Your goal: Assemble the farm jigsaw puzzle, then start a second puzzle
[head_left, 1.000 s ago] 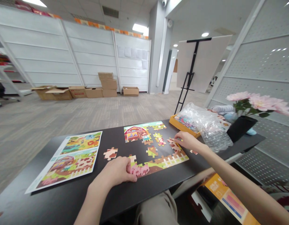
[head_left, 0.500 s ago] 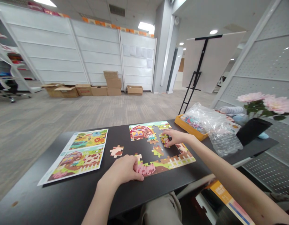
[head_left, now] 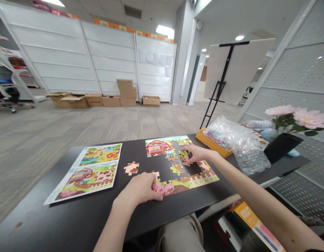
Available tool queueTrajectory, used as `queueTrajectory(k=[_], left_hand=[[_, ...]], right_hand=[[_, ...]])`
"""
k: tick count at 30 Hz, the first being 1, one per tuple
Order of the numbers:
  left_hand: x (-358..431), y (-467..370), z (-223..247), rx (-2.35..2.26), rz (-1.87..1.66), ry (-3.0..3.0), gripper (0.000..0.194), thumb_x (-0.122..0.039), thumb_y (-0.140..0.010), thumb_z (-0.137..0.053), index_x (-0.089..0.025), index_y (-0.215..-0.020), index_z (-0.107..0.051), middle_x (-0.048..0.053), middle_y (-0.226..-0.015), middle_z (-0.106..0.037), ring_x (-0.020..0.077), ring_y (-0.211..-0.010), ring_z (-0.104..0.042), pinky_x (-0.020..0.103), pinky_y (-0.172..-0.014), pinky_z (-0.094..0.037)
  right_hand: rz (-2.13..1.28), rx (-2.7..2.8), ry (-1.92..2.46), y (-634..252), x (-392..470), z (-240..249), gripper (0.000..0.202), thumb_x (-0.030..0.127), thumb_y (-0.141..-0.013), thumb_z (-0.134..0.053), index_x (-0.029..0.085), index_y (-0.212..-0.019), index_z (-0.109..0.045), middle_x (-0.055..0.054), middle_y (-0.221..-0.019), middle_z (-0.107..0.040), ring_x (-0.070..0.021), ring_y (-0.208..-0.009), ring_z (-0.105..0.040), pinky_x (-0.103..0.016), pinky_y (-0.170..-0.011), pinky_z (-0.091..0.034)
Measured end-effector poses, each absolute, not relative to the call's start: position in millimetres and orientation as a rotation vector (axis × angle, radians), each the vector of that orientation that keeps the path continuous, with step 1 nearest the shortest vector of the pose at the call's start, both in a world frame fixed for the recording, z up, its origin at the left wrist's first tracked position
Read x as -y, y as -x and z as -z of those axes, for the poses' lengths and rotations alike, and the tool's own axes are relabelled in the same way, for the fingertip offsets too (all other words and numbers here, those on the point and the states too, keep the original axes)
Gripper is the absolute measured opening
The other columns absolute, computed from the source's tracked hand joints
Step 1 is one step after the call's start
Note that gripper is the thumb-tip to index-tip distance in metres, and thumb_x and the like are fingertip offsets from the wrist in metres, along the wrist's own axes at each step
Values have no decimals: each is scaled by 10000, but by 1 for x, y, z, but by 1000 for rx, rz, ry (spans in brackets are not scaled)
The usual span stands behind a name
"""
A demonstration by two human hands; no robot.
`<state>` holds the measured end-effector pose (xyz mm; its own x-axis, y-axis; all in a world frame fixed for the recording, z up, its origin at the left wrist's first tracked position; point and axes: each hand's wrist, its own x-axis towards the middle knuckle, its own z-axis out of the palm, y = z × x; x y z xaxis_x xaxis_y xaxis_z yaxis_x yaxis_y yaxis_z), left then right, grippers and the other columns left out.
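A partly assembled jigsaw puzzle (head_left: 177, 189) with a farm picture lies on the black table, with gaps in its middle. My left hand (head_left: 140, 187) rests at its near left corner, fingers curled against the pink pig part. My right hand (head_left: 196, 154) pinches a green and dark puzzle piece (head_left: 184, 157) within the gap at the right. Just left of that gap, a barn section (head_left: 158, 147) forms the far left of the picture. A loose green and brown piece (head_left: 177, 169) lies in the middle. Left of the puzzle sits a loose cream piece (head_left: 131, 168) with brown spots.
A printed picture sheet (head_left: 98, 168) lies on the table (head_left: 80, 224) at left. At right stand a yellow box lid (head_left: 213, 144) with pieces, crumpled clear plastic (head_left: 243, 150) and a black vase (head_left: 281, 148) of pink flowers. Another box (head_left: 252, 220) is below the table edge.
The view has shifted very slightly. Both hands keep nearly the same places on the puzzle, and the loose pieces lie as before.
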<state>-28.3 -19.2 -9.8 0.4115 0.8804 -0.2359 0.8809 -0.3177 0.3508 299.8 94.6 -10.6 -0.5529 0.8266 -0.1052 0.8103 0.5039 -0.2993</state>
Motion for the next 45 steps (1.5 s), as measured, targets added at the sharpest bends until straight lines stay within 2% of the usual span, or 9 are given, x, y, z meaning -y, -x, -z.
queueTrajectory(k=[5,14,19,22,25,31,38,42,45], left_hand=[[17,28,12,-1502,-2,-2225,387,-537,-577,-813,-238,-729,-622,18,-805,-713,245,-745,-661,292,-563,-318],[17,28,13,-1492,-15,-2251,386,-543,-578,-812,-240,-737,-634,24,-808,-712,248,-747,-657,294,-571,-321],[18,29,16,-1498,-23,-2250,393,-550,-571,-818,-244,-738,-637,22,-810,-713,252,-757,-659,293,-570,-319],[19,29,15,-1496,-24,-2245,391,-542,-575,-826,-243,-737,-633,16,-800,-706,247,-757,-663,290,-574,-326],[21,29,11,-1459,-64,-2258,365,-498,-597,-832,-248,-783,-642,3,-830,-702,236,-786,-668,288,-600,-364],[27,30,7,-1342,-207,-2370,421,-467,-670,-814,-276,-1014,-664,16,-1086,-655,244,-973,-649,318,-802,-472],[30,33,11,-1329,-242,-2385,588,-440,-652,-843,-244,-1171,-648,70,-1270,-599,299,-1134,-573,386,-958,-486],[28,33,12,-1318,-242,-2380,586,-424,-643,-853,-222,-1160,-663,83,-1263,-620,308,-1159,-565,400,-1001,-477],[26,34,11,-1339,-233,-2377,580,-428,-647,-850,-211,-1154,-671,102,-1271,-626,320,-1177,-567,421,-1025,-467]], right_hand=[[-399,2637,1216,-277,-66,3,474,554,-801,-757,208,-1123,-725,-108,-1176,-648,-283,-1124,-604,-406,-1011,-463],[-452,2712,1187,-243,-29,6,412,364,-763,-823,206,-1127,-710,-101,-1343,-650,-287,-1135,-629,-399,-1002,-466],[-390,2722,1217,-239,-29,3,417,348,-729,-815,203,-1099,-688,-75,-1064,-713,-251,-960,-654,-348,-866,-498],[-284,2670,1223,-250,-33,-5,428,342,-724,-793,209,-1110,-666,-74,-1059,-704,-254,-981,-642,-348,-876,-488],[-118,2562,1353,-281,-50,-17,421,346,-758,-743,206,-1142,-642,-80,-1077,-709,-258,-1012,-639,-348,-896,-475],[28,2488,1995,-366,-91,-15,284,354,-765,-700,186,-993,-677,-99,-933,-742,-266,-868,-686,-311,-738,-477],[139,2475,2158,-387,-95,5,290,338,-796,-636,184,-1030,-711,-152,-990,-749,-315,-927,-705,-351,-754,-499],[111,2488,2030,-386,-90,4,270,281,-815,-617,163,-1028,-735,-171,-1051,-743,-325,-1003,-692,-387,-885,-506],[-46,2485,1802,-383,-72,5,339,383,-874,-587,151,-1078,-727,-172,-1140,-724,-321,-1074,-674,-399,-965,-492]])
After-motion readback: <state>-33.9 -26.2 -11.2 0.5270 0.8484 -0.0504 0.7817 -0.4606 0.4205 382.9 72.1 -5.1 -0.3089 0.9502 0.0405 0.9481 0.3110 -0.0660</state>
